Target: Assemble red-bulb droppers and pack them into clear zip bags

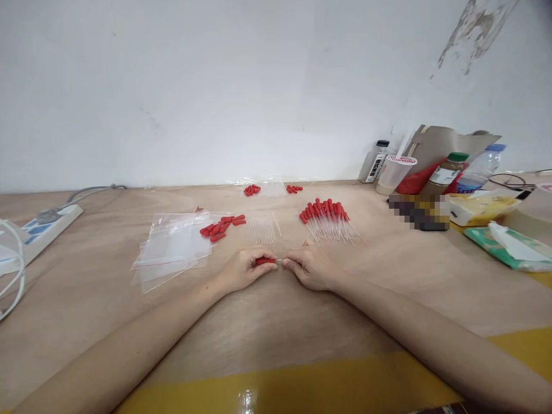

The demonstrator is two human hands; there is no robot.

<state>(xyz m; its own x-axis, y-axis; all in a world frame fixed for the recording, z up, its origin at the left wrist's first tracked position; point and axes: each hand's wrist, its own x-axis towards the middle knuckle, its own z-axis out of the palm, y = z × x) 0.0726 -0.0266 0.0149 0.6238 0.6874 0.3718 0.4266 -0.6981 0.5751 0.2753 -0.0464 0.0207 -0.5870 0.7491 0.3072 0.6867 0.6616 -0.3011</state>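
My left hand [246, 268] is closed around a red rubber bulb [265, 261], whose open end points right. Between thumb and fingers, my right hand [311, 265] pinches a thin clear tube [279, 261]; its tip meets the bulb's mouth, and how far in it sits I cannot tell. Just beyond my hands lies a row of loose clear tubes [261, 229]. Left of that row is a pile of red bulbs [221, 227], partly on clear plastic bags [175, 244]. Farther right, droppers with red bulbs fitted on clear tubes [330, 218] lie in a fanned heap.
At the back, a clear bag [272, 187] lies between small groups of red bulbs [252, 190]. A power strip [47, 233] with cables is at the left. Bottles [446, 172], a lidded cup [394, 172] and a tissue pack [509, 247] stand or lie at the right.
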